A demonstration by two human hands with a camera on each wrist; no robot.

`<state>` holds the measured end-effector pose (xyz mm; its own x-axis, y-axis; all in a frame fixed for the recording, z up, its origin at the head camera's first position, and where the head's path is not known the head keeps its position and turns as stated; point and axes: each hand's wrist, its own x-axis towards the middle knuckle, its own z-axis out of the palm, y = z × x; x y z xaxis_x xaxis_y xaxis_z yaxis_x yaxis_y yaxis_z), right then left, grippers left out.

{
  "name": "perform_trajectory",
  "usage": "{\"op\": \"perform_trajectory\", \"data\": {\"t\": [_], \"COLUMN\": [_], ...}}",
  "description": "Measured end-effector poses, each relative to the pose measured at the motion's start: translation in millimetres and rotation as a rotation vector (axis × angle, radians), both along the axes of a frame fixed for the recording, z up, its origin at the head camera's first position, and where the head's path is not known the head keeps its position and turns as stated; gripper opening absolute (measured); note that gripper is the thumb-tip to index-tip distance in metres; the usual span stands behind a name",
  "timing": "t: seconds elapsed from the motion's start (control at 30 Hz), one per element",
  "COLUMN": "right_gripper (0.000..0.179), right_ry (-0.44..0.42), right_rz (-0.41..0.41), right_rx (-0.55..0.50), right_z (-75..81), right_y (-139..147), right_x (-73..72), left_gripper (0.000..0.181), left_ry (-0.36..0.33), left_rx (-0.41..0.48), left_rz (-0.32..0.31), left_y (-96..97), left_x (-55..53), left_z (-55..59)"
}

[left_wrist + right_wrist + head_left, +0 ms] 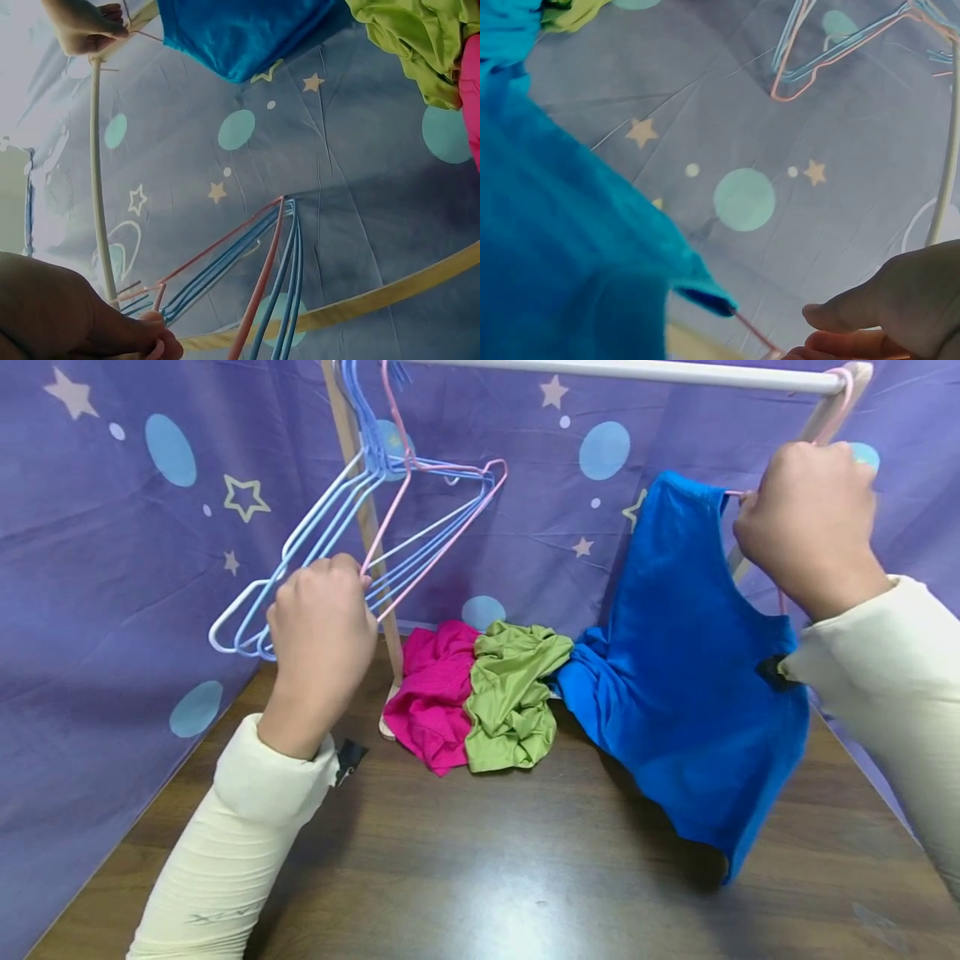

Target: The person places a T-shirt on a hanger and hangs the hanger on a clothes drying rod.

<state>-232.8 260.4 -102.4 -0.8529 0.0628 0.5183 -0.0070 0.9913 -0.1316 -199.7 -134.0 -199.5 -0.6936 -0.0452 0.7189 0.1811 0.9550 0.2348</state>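
My right hand [813, 522] grips a pink hanger [754, 330] near its neck, at the right end of the rail. From that hanger a blue sleeveless top [690, 668] hangs at a slant, its lower part reaching down toward the table. The hanger's hook loops over the rail end beside the wooden post. On the left, my left hand [322, 631] is curled at the side of another pink hanger [442, 539] and grips it. Behind this hanger, several blue and white hangers [300, 539] hang close together on the rail.
A magenta cloth [435, 693] and a green cloth [517, 693] lie crumpled side by side at the back of the wooden table [465, 860]. Overhead runs the white rail [637, 370] between wooden posts [367, 518]. A purple curtain with stars [525, 527] stands behind.
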Motion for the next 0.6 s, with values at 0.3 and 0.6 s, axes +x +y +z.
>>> {"op": "perform_trajectory", "data": {"t": [0.3, 0.6], "right_gripper": [0.046, 0.048], "right_ry": [-0.011, -0.016], "right_rz": [0.031, 0.064], "right_rx": [-0.049, -0.003], "right_z": [1.0, -2.8], "right_y": [-25.3, -40.0], "right_x": [1.8, -7.8], "left_gripper": [0.014, 0.014], "left_ry": [0.03, 0.069], "left_rx": [0.062, 0.105], "left_rz": [-0.042, -0.047], "left_y": [-2.2, 0.9], "left_x": [-3.1, 1.9], "left_z": [6.2, 12.7]}}
